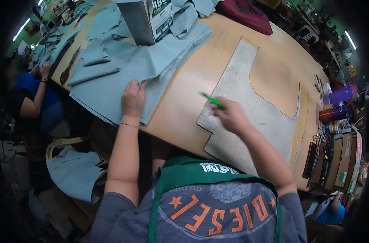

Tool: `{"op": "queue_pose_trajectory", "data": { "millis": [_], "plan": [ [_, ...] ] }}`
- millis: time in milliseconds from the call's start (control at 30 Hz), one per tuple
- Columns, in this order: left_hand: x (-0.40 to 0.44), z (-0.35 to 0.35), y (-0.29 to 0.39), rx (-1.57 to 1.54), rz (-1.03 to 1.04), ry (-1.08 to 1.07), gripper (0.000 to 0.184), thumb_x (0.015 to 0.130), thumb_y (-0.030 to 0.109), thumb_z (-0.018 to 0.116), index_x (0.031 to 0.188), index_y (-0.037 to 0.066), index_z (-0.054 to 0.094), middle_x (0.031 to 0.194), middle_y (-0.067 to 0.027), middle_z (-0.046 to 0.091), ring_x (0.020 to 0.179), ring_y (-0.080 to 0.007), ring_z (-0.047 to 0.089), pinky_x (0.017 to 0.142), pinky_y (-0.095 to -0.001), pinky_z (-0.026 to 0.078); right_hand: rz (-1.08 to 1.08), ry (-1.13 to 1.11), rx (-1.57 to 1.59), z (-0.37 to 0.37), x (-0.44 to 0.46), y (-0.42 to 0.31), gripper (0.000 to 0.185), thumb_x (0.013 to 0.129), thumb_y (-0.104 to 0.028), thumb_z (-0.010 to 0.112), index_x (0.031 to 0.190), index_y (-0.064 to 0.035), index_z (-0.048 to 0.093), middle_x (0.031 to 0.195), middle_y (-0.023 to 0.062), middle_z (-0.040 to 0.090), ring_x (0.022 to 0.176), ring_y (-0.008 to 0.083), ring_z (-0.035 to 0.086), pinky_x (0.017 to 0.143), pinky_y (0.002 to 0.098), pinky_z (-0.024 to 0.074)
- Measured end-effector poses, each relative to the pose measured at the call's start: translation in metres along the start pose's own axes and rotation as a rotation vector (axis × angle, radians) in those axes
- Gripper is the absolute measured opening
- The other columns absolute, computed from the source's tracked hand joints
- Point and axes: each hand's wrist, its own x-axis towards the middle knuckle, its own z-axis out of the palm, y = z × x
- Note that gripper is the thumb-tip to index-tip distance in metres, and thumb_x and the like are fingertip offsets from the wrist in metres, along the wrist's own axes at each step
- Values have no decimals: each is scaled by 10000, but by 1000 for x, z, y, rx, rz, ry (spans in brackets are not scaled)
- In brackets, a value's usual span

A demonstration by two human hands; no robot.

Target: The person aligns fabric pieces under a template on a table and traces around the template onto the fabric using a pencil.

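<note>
My left hand point(133, 98) rests on a stack of blue-grey fabric point(107, 91) at the table's near edge, its fingers closed on a raised fold of the top layer. My right hand point(229, 113) holds a green pen point(212, 99), which points up and to the left over the bare table beside the fabric. Beneath my right hand and forearm lies a large pale pattern piece point(253, 105) with a curved cut-out. The hand is slightly blurred.
A metal can point(146, 22) stands on the fabric. Scissors point(71, 65) lie at the left, near a co-worker's arm point(34, 97). A maroon cloth point(245, 14) is at the back. Purple containers point(340, 95) and cardboard boxes point(342, 162) are at the right. Fabric hangs over a chair point(67, 141).
</note>
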Motion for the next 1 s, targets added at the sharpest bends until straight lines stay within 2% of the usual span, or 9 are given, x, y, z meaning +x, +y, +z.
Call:
{"op": "queue_pose_trajectory", "data": {
  "millis": [100, 267, 367, 433, 533, 667, 733, 800, 1000],
  "plan": [
    [-4, 6, -2, -43, 22, 69, 199, 811, 229, 562, 793, 51, 475, 730, -134, 529, 681, -340, 545, 568, -426, 439, -26, -273, 373, 65, 61, -47, 317, 829, -280, 553, 876, 31, 589, 686, 79, 584, 550, 145, 561, 503, 286, 446],
    [-9, 1, -3, -11, 188, 215, 109, 711, 91, 585, 782, 92, 503, 780, -57, 507, 725, -274, 513, 600, -389, 418, 251, -261, 587, 124, 130, -70, 336, 786, -330, 617, 803, 4, 586, 669, 66, 575, 540, 120, 529, 460, 263, 401],
    [-21, -10, 4, 129, 245, 193, 105, 681, 85, 575, 760, 108, 511, 821, -30, 482, 790, -240, 479, 641, -386, 408, 85, -77, 226, 134, 156, -64, 313, 785, -301, 612, 758, 8, 571, 634, 73, 560, 532, 134, 505, 486, 293, 410],
    [-30, -12, 3, 173, 258, 39, 153, 644, 86, 580, 779, 100, 510, 852, -54, 491, 824, -255, 488, 667, -404, 410, 18, 74, 296, 122, 164, -80, 310, 775, -267, 605, 796, 41, 574, 705, 179, 577, 634, 262, 561, 597, 363, 438],
    [-20, -25, 11, 206, -13, -238, 207, 733, 167, 577, 907, 86, 500, 947, -98, 510, 928, -275, 493, 748, -429, 417, -101, 258, 400, 94, 169, -113, 335, 801, -287, 559, 848, 45, 560, 756, 236, 585, 722, 360, 581, 669, 402, 439],
    [11, -29, -16, 286, -188, -498, 416, 814, 261, 544, 1165, 66, 434, 1161, -140, 464, 1102, -283, 430, 865, -397, 399, -207, 198, 916, 64, 174, -136, 209, 856, -207, 533, 829, 0, 544, 664, 35, 531, 532, 104, 441, 491, 281, 382],
    [31, 4, -71, 147, 21, -44, 562, 839, 374, 497, 1279, 59, 346, 1333, -162, 315, 1219, -338, 307, 948, -402, 342, -198, 168, 1026, 60, 157, -145, 192, 871, -186, 510, 855, 4, 535, 708, 20, 522, 605, 95, 453, 569, 265, 389],
    [55, 22, -124, -287, -96, -149, 765, 760, 577, 482, 1319, 87, 302, 1396, -148, 212, 1278, -336, 210, 1005, -389, 283, -171, 129, 984, 57, 142, -141, 197, 880, -198, 498, 856, -6, 534, 724, 14, 520, 634, 87, 448, 587, 257, 384],
    [100, -27, -105, 270, -606, -458, 850, 697, 647, 490, 1324, 105, 301, 1398, -137, 207, 1282, -315, 207, 1009, -383, 281, -278, 201, 976, -16, 62, -79, 264, 885, -164, 468, 1055, 30, 522, 917, 79, 577, 824, 110, 541, 713, 227, 433]
  ]
}}
